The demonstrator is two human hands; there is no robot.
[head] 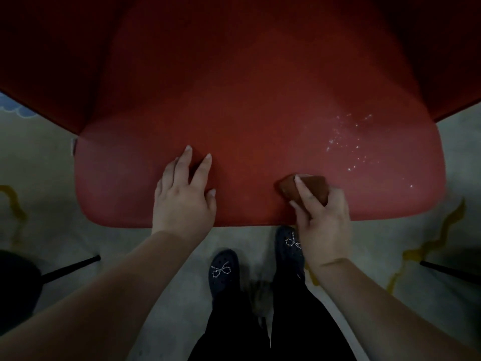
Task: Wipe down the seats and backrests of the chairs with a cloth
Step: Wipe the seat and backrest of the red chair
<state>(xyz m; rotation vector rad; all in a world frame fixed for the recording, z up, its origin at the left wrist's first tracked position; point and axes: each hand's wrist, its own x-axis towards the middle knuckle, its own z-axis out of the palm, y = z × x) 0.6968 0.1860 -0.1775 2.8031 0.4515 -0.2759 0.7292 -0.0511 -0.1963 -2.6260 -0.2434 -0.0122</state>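
Note:
A red upholstered chair fills the upper view, its seat (247,142) in front of me and its backrest (247,35) in shadow beyond. My right hand (322,217) grips a folded reddish-brown cloth (309,188) against the seat near the front edge. My left hand (184,194) rests flat on the seat to the left, fingers spread and straight. Small shiny droplets (348,144) speckle the right part of the seat, beyond the cloth.
Dark armrests (52,61) flank the seat on both sides. Thin black chair legs (70,267) stick out low left and low right. My feet in dark shoes (221,272) stand on a pale floor with yellow wavy lines. The scene is dim.

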